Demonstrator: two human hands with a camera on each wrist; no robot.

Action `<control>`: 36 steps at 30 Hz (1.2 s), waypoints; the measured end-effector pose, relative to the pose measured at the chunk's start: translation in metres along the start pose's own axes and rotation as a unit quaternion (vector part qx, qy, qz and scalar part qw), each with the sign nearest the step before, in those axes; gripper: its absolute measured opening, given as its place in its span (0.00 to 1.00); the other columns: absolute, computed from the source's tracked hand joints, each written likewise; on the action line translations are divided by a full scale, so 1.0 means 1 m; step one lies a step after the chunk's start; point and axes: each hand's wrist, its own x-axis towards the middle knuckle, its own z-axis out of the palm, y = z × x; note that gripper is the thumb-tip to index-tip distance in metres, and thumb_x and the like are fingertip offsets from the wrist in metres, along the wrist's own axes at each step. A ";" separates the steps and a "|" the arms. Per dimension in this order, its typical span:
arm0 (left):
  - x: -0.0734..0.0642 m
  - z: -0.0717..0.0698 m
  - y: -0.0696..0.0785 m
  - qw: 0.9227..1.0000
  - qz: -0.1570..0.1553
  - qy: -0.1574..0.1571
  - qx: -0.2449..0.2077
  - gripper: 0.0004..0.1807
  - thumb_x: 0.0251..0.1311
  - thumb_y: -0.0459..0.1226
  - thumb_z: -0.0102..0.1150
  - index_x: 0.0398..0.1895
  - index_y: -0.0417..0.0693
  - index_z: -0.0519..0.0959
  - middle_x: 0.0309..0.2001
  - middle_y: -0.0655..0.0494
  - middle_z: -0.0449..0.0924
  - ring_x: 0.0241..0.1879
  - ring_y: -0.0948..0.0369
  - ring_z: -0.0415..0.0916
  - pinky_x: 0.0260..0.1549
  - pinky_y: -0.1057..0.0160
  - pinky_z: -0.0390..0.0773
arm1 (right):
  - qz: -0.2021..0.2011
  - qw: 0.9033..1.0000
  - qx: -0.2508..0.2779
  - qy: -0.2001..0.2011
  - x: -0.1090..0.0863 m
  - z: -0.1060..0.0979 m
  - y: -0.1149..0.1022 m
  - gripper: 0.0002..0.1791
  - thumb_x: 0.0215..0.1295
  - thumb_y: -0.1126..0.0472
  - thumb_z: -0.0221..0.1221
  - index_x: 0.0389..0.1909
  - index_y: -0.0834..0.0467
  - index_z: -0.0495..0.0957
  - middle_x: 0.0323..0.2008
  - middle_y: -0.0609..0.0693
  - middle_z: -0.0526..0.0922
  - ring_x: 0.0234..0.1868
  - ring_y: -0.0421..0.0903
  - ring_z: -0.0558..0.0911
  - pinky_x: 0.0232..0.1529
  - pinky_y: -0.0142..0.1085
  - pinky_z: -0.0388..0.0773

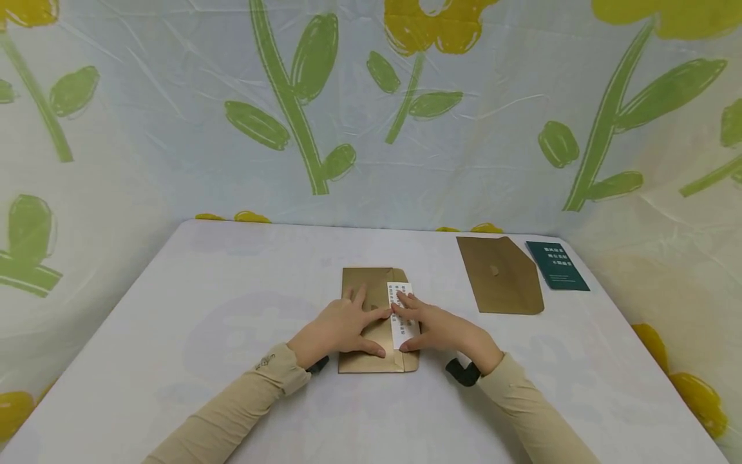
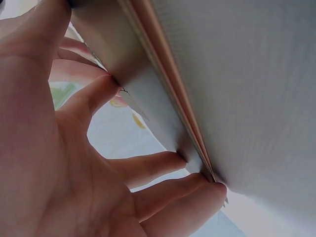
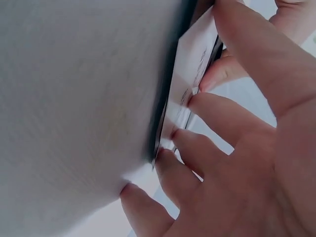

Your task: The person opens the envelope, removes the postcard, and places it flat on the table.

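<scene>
A gold-brown envelope (image 1: 368, 363) lies in the middle of the table in the head view, its flap side toward the right. Along its right part is a white paper strip (image 1: 405, 336) printed with dark characters. My left hand (image 1: 339, 325) rests on the envelope with fingers spread, its index fingertip at the strip's left edge. Fingertips of my right hand (image 1: 443, 327) press on the strip from the right, thumb near its lower end. In the right wrist view the strip (image 3: 190, 69) lies under those fingers; the left wrist view shows the envelope's edge (image 2: 133, 47) side-on.
On the white table (image 1: 232, 309), a second gold-brown envelope (image 1: 504, 283) lies at the back right. Beside it is a dark green card or booklet (image 1: 559, 274) with white characters, close to the right edge. A flower-printed cloth (image 1: 191, 109) hangs behind the table.
</scene>
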 end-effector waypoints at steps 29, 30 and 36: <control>-0.001 0.001 -0.001 1.000 0.014 0.014 0.010 0.50 0.52 0.75 0.48 0.78 0.71 0.54 0.74 0.29 0.49 0.69 0.30 0.54 0.54 0.47 0.77 | -0.016 1.000 -0.001 -0.002 0.002 0.004 0.000 0.45 0.67 0.52 0.64 0.76 0.65 0.52 0.78 0.60 0.41 0.78 0.60 0.39 0.72 0.57 0.50; -0.002 0.001 -0.001 1.000 0.014 0.014 0.008 0.50 0.52 0.75 0.49 0.78 0.71 0.55 0.74 0.30 0.49 0.69 0.30 0.54 0.54 0.47 0.77 | -0.015 1.000 -0.001 -0.002 0.002 0.004 0.000 0.45 0.67 0.51 0.64 0.76 0.65 0.53 0.78 0.60 0.41 0.78 0.60 0.39 0.71 0.57 0.50; -0.002 0.001 -0.003 1.000 0.012 0.013 0.007 0.50 0.52 0.75 0.49 0.78 0.72 0.55 0.74 0.30 0.49 0.69 0.30 0.54 0.53 0.48 0.77 | -0.005 1.000 -0.003 -0.006 0.003 0.000 -0.002 0.45 0.66 0.49 0.65 0.76 0.64 0.54 0.78 0.60 0.43 0.78 0.60 0.43 0.71 0.59 0.49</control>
